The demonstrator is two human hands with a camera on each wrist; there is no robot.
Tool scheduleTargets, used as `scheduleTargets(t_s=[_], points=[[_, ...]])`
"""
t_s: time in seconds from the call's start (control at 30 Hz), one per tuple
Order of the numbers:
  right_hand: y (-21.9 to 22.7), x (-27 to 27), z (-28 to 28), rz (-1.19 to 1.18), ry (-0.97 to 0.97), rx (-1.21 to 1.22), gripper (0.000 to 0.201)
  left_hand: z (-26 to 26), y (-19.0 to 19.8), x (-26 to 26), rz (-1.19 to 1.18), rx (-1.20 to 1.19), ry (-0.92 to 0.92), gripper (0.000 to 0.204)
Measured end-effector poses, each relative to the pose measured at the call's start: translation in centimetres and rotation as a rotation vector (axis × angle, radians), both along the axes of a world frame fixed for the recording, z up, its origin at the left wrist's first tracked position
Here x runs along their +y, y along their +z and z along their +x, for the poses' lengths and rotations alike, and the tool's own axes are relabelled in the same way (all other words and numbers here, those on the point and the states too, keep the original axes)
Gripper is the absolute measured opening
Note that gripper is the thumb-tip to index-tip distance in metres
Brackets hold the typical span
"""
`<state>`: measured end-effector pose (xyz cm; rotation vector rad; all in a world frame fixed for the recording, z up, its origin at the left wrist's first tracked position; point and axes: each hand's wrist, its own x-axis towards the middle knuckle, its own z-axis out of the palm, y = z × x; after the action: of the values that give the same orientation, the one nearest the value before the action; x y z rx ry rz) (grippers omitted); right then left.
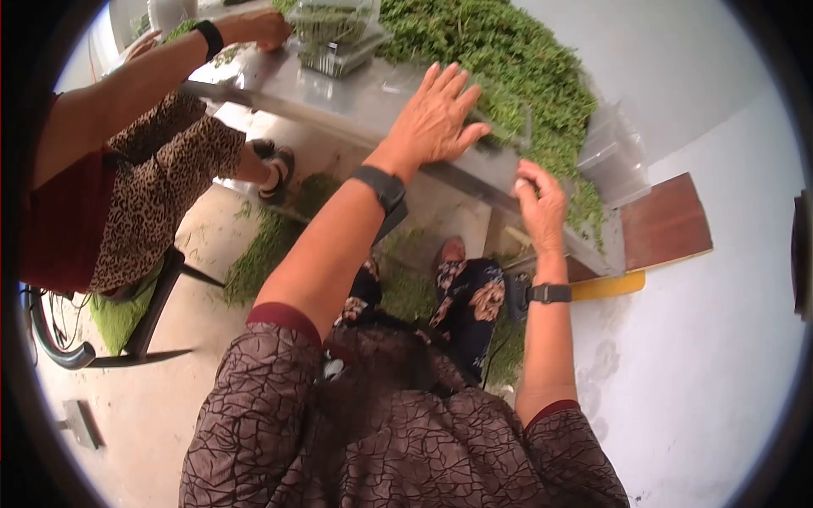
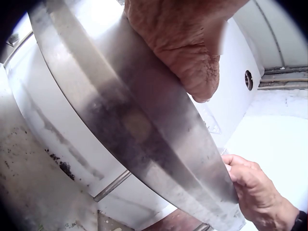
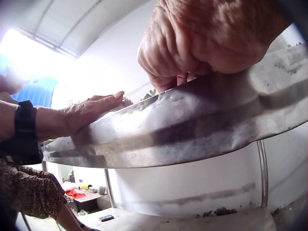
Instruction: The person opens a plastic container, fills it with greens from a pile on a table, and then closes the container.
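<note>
My left hand (image 1: 428, 123) lies with straight, spread fingers over the near side of the metal table (image 1: 339, 102), beside clear plastic (image 1: 518, 127) with greens showing through it. In the head view my right hand (image 1: 544, 203) is at the table's edge close to the corner, its fingers bent and thumb near the index finger. From the right wrist, the right fingertips are hidden behind the raised metal rim (image 3: 183, 120), and I cannot tell whether they pinch anything. A large heap of leafy greens (image 1: 500, 51) spreads along the table beyond both hands.
Stacked clear boxes of greens (image 1: 334, 34) stand left of the heap; empty clear containers (image 1: 611, 152) stand at its right by the wall. Another person's arm (image 1: 144, 76) reaches onto the table from the left. A reddish-brown board (image 1: 667, 224) lies past the corner. Loose greens (image 1: 262, 254) litter the floor.
</note>
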<state>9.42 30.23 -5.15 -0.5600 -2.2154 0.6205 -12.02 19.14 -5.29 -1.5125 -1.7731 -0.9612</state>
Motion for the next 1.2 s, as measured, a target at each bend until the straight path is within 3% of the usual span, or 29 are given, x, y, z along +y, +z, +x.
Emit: scheduleTargets(t_s=[0.2,0.57,1.2], points=[[0.0,0.3,-0.3,0.019,-0.044,-0.022,0.019,-0.5,-0.1,0.5,0.015,0.087,0.088,0.062],[-0.1,0.3,-0.3,0.067,-0.055,-0.018,0.02,-1.1,-0.4,0.8,0.019,0.129,0.087,0.062],[-0.2,-0.3,-0.4,0.073,-0.062,0.013,0.015,-0.8,0.2,0.0,-0.041,-0.007,0.056,0.059]])
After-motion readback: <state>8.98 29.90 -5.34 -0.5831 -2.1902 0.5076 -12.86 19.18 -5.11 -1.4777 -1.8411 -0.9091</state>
